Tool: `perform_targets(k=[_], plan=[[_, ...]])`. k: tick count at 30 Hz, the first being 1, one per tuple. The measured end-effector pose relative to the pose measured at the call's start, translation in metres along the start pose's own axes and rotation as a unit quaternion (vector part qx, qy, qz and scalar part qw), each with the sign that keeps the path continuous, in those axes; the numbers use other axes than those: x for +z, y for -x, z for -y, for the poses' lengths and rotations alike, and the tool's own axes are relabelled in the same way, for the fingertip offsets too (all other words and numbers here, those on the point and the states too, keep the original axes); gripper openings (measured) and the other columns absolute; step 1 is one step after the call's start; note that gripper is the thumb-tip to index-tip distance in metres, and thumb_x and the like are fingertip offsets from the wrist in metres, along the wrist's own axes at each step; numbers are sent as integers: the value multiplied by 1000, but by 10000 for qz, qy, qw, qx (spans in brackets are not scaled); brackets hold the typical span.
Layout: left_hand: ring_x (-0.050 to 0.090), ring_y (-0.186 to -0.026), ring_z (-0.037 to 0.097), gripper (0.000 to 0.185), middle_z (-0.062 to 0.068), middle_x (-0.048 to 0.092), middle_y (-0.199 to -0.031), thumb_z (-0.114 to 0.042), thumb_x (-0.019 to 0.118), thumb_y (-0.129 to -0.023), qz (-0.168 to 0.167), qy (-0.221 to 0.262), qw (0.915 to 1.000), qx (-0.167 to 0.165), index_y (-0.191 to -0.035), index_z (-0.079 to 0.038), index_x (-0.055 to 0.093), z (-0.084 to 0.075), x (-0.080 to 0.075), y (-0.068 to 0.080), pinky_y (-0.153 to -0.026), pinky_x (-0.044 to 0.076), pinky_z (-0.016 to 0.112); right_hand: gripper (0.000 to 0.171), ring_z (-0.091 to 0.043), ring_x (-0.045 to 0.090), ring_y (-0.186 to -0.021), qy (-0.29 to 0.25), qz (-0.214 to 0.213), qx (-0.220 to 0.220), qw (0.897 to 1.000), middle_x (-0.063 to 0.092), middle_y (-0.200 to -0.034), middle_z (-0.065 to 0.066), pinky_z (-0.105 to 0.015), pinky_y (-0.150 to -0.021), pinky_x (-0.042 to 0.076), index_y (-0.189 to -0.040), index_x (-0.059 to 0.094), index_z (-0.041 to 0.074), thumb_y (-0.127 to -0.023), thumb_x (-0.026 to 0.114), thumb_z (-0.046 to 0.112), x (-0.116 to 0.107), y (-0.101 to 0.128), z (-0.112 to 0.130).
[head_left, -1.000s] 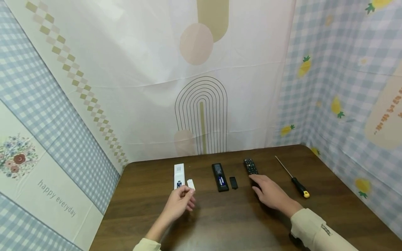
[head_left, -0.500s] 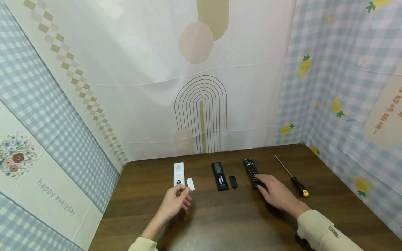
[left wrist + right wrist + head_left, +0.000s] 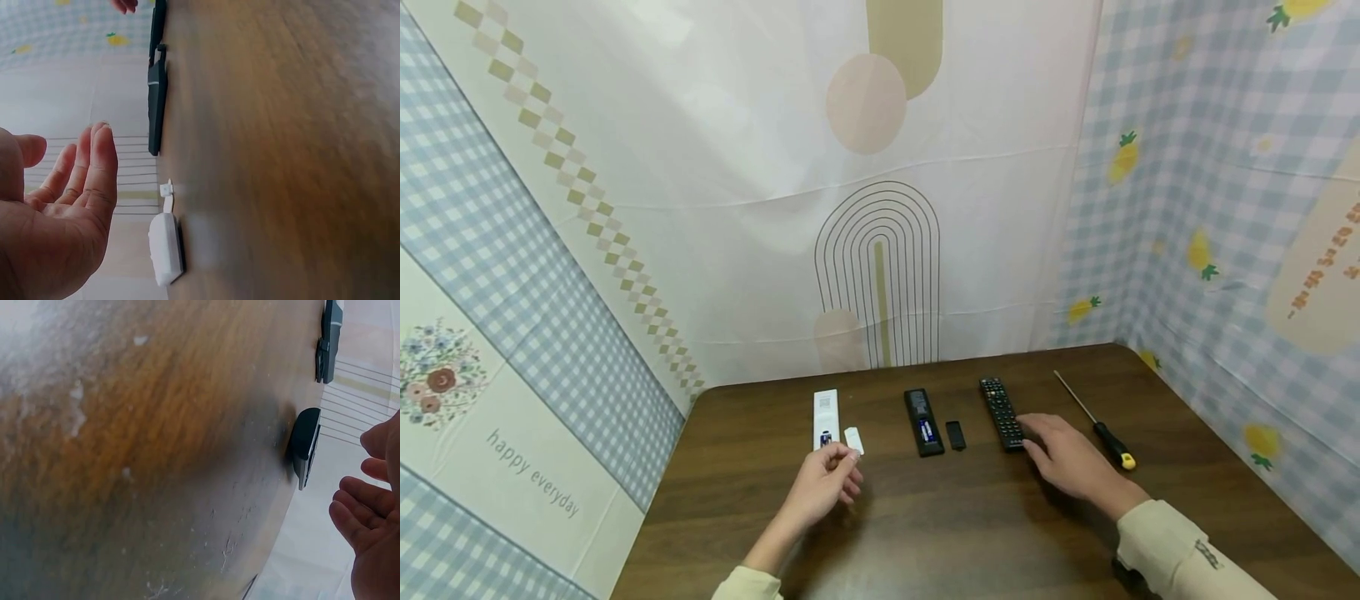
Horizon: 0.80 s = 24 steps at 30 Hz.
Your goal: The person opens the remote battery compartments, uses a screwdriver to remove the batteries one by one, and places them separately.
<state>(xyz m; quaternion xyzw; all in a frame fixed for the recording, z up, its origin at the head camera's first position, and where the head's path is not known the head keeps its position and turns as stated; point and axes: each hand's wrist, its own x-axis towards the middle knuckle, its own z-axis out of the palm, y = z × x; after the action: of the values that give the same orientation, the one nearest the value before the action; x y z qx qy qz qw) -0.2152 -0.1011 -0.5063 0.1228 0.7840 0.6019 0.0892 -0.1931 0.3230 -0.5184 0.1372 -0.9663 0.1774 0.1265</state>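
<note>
My left hand [image 3: 820,485] hovers over the near end of a white remote control [image 3: 825,412], hiding part of it. In the left wrist view this hand [image 3: 69,212] has loosely bent fingers with nothing between them. The white remote lies back up with blue batteries showing, and its white battery cover [image 3: 853,440] lies beside it. At the right, a black remote control [image 3: 1001,412] lies buttons up. My right hand [image 3: 1067,454] is just right of its near end; in the right wrist view the hand [image 3: 375,519] is relaxed and holds nothing.
Between the hands lies another black remote [image 3: 917,412], back up, with batteries in its exposed compartment. A black battery cover [image 3: 956,434] sits to its right. A screwdriver [image 3: 1107,437] with a black and yellow handle lies at the far right of the wooden table [image 3: 917,533].
My right hand has slid off the right black remote toward the right, uncovering its near end. The left hand has shifted only slightly and stays near the white remote.
</note>
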Motion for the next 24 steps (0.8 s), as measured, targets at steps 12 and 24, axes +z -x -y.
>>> perform_targets(k=[12,24], plan=[[74,-71,20,33,25,76,-97,-30,62,-109,446,-280,9985,179,-113,2,70,-32,50,-49,-66,66,41,43,-43,62,-135,15,47,110,9999,64,-148,-21,-64,-108,53,-147,60,4,-107,65,19,-4,3,-4],[72,-64,18,24,9,76,-89,-31,65,-108,746,-1860,9797,-30,-104,-8,71,-56,143,-129,-64,62,35,42,-44,63,-132,152,-67,162,9997,66,-144,-22,-65,-106,53,-145,62,1,-106,65,18,-12,8,-7]])
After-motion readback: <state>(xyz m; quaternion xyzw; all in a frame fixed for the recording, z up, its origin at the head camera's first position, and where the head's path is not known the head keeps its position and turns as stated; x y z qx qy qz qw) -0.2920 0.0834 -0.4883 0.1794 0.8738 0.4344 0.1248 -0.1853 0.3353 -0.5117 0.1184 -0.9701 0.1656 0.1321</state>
